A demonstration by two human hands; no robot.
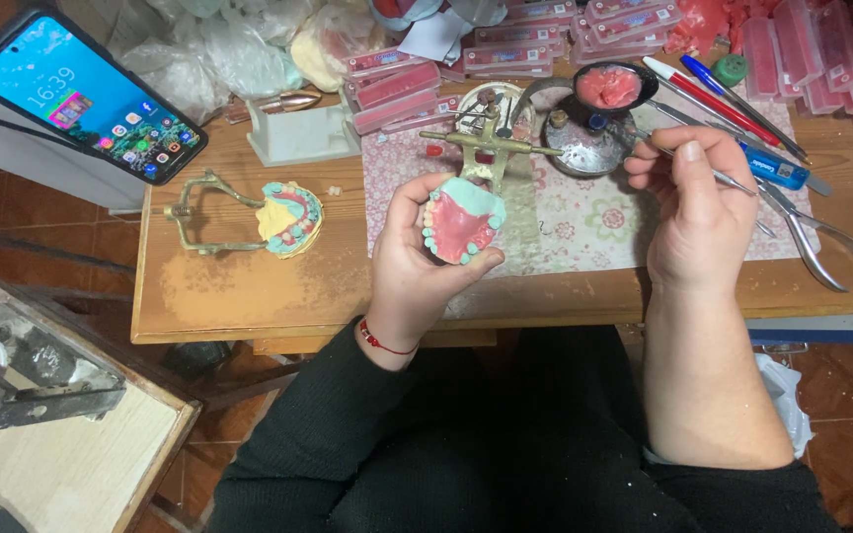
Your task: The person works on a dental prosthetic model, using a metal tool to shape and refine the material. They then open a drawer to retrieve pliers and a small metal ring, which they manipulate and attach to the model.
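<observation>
My left hand (417,259) cups a denture model (463,223), pink wax with a row of pale teal teeth, mounted on a brass articulator (491,146) that sticks up behind it. My right hand (688,202) pinches a thin metal wax-carving tool (733,181) like a pen, its tip pointing left toward a small metal dish (585,143). A black spoon-like cup of pink wax (608,87) rests just behind that dish.
A second denture model on a brass articulator (278,219) lies on the wooden table (249,296) at left. A smartphone (81,94) leans at far left. Pliers (821,242), pens (713,99), boxes of teeth (397,84) and plastic bags crowd the back. A metal press (22,380) sits lower left.
</observation>
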